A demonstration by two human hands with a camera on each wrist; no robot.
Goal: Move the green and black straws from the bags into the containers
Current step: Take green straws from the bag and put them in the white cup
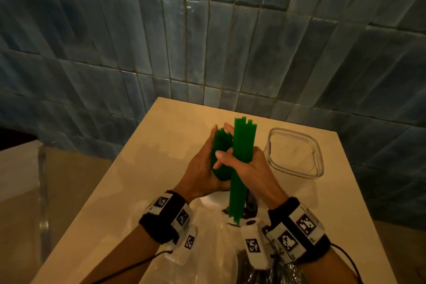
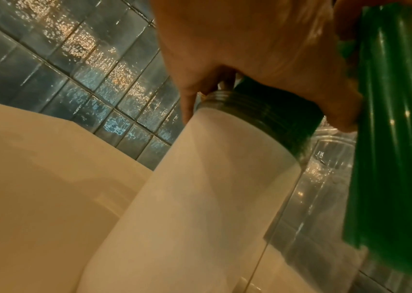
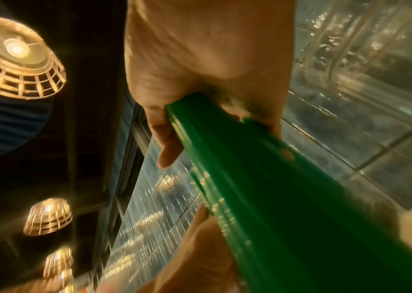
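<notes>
Right hand (image 1: 244, 168): clenched round a bundle of green straws (image 1: 242, 159), held upright over the table (image 1: 161, 157).
Left hand (image 1: 205, 168): fingers curled over the mouth of a white jar (image 2: 199, 198), already packed with green straw ends; it grips and steadies the jar.
Where the bundle is: just beside the jar at its 3 o'clock, not yet in it; the lower ends hang above a clear bag (image 1: 207, 249) at 6 o'clock.
Clear tub (image 1: 295, 154): at 2 o'clock from the hands, apart from them; it looks empty.
Black straws: dark contents show in a bag at 5 o'clock, too dim to be sure.
Risk 1: the jar looks nearly full, so pushing the bundle in could bend straws or spill them.
Risk 2: the bundle's top ends are uneven; a loose clench could let some slide out.
Risk 3: the tall, narrow jar may tip if the left hand lets go.
</notes>
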